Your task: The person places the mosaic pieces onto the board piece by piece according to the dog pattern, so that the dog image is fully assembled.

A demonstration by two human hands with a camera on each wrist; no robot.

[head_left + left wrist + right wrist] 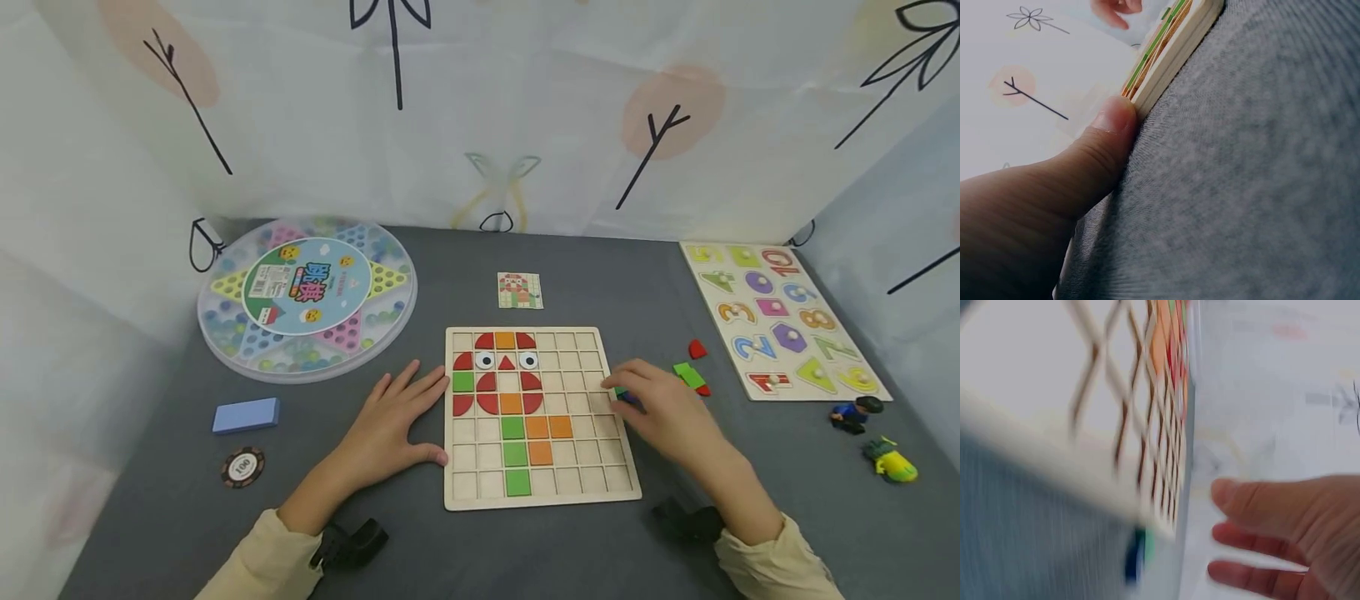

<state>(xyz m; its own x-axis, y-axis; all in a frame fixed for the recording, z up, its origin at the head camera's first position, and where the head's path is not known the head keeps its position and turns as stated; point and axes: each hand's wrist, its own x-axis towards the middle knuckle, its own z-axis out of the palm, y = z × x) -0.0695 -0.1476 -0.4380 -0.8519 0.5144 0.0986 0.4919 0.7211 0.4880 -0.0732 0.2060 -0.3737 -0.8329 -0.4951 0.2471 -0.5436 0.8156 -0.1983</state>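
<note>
A wooden grid board lies flat, with red, green and orange pieces and two eye pieces set in its upper-left and middle cells. My left hand rests at the board's left edge, fingers spread. In the left wrist view its thumb touches the board's side. Over the board's right edge hovers my right hand, fingers slightly bent and apart. The right wrist view, which is blurred, shows nothing between them. Partly hidden beneath that hand are small green and blue pieces beside the board.
Loose green pieces and a red piece lie right of the board. A patterned card is behind it. Around stand a round marble game, blue block, chip, number puzzle and two small figures.
</note>
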